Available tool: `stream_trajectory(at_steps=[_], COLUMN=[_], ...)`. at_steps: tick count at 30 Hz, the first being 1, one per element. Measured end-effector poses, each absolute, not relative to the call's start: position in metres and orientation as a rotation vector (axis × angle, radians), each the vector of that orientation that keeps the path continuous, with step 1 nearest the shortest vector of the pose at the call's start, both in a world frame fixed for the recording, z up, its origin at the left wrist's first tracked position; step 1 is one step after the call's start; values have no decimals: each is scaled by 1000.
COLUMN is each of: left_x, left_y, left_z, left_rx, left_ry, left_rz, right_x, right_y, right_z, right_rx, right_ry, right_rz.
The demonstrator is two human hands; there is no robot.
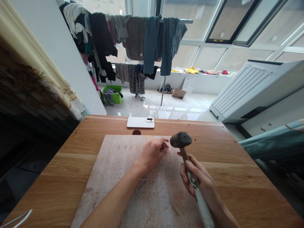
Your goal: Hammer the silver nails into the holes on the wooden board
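A worn, pale wooden board (106, 177) lies on the table, with a row of small dark nail heads or holes along its far side. Over the far right part of that row is my left hand (154, 150), its thumb and fingers pinched on what looks like a nail (168, 147), mostly hidden. My right hand (197, 174) grips the worn, pale handle of a hammer (180, 140). The dark, rounded hammer head is raised just right of my left fingertips, apart from them. Several loose nails (142, 185) lie on the board beside my left forearm.
The wooden table (220, 177) extends around the board. A white phone (140, 122) lies at its far edge, near a dark round hole (136, 132). White cable ends (23, 218) show at the near left. Beyond are a clothes rack (175, 21) and a green basin (117, 98).
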State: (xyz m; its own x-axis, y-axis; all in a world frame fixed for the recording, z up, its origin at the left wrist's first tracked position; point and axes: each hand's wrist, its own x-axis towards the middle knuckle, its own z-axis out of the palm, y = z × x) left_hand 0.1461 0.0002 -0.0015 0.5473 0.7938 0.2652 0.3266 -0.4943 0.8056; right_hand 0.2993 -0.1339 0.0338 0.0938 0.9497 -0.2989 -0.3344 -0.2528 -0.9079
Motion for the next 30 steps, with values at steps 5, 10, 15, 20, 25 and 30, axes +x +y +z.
stream_trajectory(at_steps=[5, 10, 15, 20, 25, 30], left_x=[146, 146, 146, 146, 146, 146], left_y=[0, 0, 1, 1, 2, 1], left_z=[0, -1, -4, -4, -4, -2], left_rx=[1990, 1989, 2003, 1992, 2033, 2019], left_ry=[900, 891, 885, 869, 897, 872], left_rz=[823, 838, 845, 850, 862, 845], right_x=[298, 296, 293, 291, 289, 289], right_y=[-138, -140, -140, -139, -139, -139], right_z=[36, 36, 33, 30, 27, 28], right_rx=[-1282, -1300, -1283, -1253, -1256, -1252], right_ry=[-750, -793, -800, -775, -788, -795], right_rz=[1463, 1482, 1480, 1456, 1468, 1436])
